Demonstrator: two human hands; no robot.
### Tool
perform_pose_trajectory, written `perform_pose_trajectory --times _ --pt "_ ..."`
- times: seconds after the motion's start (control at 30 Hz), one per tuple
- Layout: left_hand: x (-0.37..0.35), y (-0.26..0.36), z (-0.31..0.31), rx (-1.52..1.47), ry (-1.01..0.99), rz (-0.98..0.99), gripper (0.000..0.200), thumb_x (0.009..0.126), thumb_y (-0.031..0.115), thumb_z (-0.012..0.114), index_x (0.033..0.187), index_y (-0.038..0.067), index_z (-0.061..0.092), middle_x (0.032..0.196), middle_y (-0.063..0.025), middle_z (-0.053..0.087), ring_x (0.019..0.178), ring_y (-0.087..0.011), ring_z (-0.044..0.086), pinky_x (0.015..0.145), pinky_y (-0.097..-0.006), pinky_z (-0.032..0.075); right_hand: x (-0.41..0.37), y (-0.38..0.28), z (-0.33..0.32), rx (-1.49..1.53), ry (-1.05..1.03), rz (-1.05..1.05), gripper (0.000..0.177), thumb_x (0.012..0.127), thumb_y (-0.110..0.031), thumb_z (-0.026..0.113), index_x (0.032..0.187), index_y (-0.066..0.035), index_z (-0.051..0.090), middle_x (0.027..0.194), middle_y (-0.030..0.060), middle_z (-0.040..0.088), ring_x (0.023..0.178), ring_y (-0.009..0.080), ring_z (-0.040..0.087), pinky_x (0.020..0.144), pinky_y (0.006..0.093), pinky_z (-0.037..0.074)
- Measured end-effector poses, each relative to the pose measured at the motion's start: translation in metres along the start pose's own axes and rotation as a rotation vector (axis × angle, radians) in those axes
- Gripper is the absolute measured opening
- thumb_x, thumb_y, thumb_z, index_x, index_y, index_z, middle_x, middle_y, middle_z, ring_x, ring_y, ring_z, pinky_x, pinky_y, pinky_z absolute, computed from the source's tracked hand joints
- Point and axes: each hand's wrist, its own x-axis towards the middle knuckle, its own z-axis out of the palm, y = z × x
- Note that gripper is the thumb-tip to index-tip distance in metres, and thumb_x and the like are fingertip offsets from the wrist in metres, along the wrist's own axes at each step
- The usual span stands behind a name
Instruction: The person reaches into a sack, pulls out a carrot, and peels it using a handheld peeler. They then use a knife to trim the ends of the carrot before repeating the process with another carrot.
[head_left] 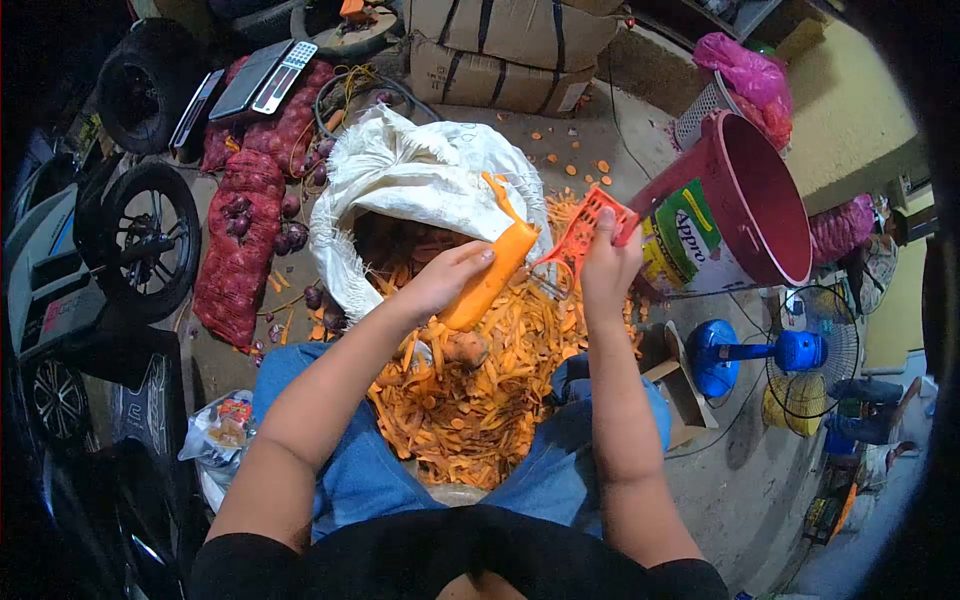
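My left hand [452, 283] is wrapped round a large orange carrot [492, 277], peeled over most of its surface and tilted up to the right. A strip of peel [502, 197] sticks up beyond its upper end. My right hand [611, 262] grips a red-orange peeler [590, 232] with a perforated body, just right of the carrot. Its blade end lies close to the carrot; whether they touch is unclear. Below both hands is a heap of orange peelings [480, 410] between the legs. Behind them a white woven sack [440, 160] lies open, with its dark inside partly visible.
A red bucket [700, 225] leans at the right, near a blue fan [800, 352]. Red net bags of onions [240, 250] and a scale [252, 80] are on the left, beside a motorbike wheel [150, 240]. Cardboard boxes [500, 75] stand behind. People are far right.
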Motion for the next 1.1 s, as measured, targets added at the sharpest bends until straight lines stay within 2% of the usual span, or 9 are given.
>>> perform_pose_trajectory --times 0.1,0.53,0.63,0.7,0.9,0.93,1.0,1.03,1.1 --pt "0.005 -0.011 -0.001 0.378 0.099 0.144 0.038 0.082 0.030 0.041 0.107 0.001 0.043 0.094 -0.0100 0.052 0.084 -0.0135 0.049 0.075 -0.0258 0.038 -0.002 0.000 0.003 0.149 0.066 0.091 0.022 0.081 -0.021 0.045 0.074 -0.001 0.044 0.061 0.0029 0.045 0.052 0.0117 0.040 0.049 0.0255 0.034" --pt "0.008 -0.017 -0.007 0.300 0.035 0.183 0.041 0.081 0.033 0.042 0.106 0.000 0.042 0.096 -0.0100 0.050 0.086 -0.0145 0.047 0.074 -0.0264 0.037 0.010 0.010 -0.012 0.054 0.110 0.023 0.018 0.081 -0.018 0.045 0.077 -0.001 0.047 0.063 0.0010 0.043 0.057 0.0095 0.038 0.054 0.0228 0.033" --pt "0.011 -0.036 -0.010 0.367 0.045 -0.041 0.044 0.081 0.035 0.040 0.105 -0.002 0.042 0.092 -0.0103 0.052 0.082 -0.0150 0.048 0.072 -0.0269 0.038 0.030 0.031 -0.037 0.109 0.248 -0.019 0.016 0.082 -0.020 0.044 0.079 -0.004 0.046 0.064 0.0017 0.045 0.053 0.0092 0.041 0.048 0.0215 0.034" --pt "0.012 -0.049 -0.013 0.490 -0.050 -0.370 0.047 0.081 0.038 0.038 0.105 -0.002 0.041 0.089 -0.0137 0.054 0.079 -0.0191 0.051 0.068 -0.0298 0.040 0.045 0.035 -0.068 0.365 0.296 0.242 0.018 0.081 -0.022 0.044 0.083 -0.005 0.045 0.068 0.0057 0.049 0.048 0.0142 0.048 0.039 0.0255 0.039" --pt "0.027 -0.091 -0.010 0.784 -0.022 -0.609 0.050 0.079 0.040 0.038 0.097 -0.005 0.046 0.080 -0.0184 0.054 0.076 -0.0271 0.053 0.065 -0.0354 0.041 0.062 0.030 -0.149 0.580 0.705 0.383 0.024 0.083 -0.027 0.039 0.086 -0.004 0.044 0.071 0.0095 0.051 0.053 0.0201 0.052 0.038 0.0326 0.043" --pt "0.050 -0.089 -0.004 1.068 -0.247 -0.353 0.050 0.078 0.038 0.040 0.097 -0.008 0.045 0.083 -0.0214 0.053 0.080 -0.0293 0.052 0.068 -0.0373 0.040 0.064 0.046 -0.164 0.635 0.715 0.396 0.024 0.082 -0.026 0.040 0.089 -0.003 0.043 0.076 0.0096 0.051 0.058 0.0194 0.053 0.044 0.0308 0.044" --pt "0.086 -0.047 0.038 0.974 -0.183 -0.249 0.050 0.078 0.039 0.039 0.094 -0.008 0.047 0.088 -0.0226 0.053 0.081 -0.0298 0.052 0.070 -0.0377 0.039 0.058 0.039 -0.173 0.714 0.711 0.441 0.025 0.081 -0.024 0.043 0.092 -0.002 0.043 0.079 0.0084 0.051 0.061 0.0176 0.052 0.048 0.0276 0.042" --pt "0.099 -0.011 0.070 0.981 -0.085 0.030 0.050 0.079 0.039 0.038 0.098 -0.006 0.046 0.085 -0.0201 0.054 0.077 -0.0263 0.053 0.067 -0.0350 0.041 0.059 0.043 -0.176 0.713 0.714 0.439 0.025 0.081 -0.024 0.043 0.092 -0.002 0.043 0.079 0.0084 0.051 0.061 0.0176 0.052 0.048 0.0276 0.042" --pt "0.116 0.074 0.130 0.381 -0.077 0.062 0.047 0.080 0.035 0.039 0.110 -0.002 0.039 0.089 -0.0161 0.054 0.081 -0.0189 0.052 0.069 -0.0284 0.042 0.066 0.059 -0.181 0.785 0.788 0.399 0.024 0.083 -0.028 0.038 0.082 -0.006 0.046 0.064 0.0059 0.051 0.047 0.0160 0.046 0.039 0.0273 0.036"
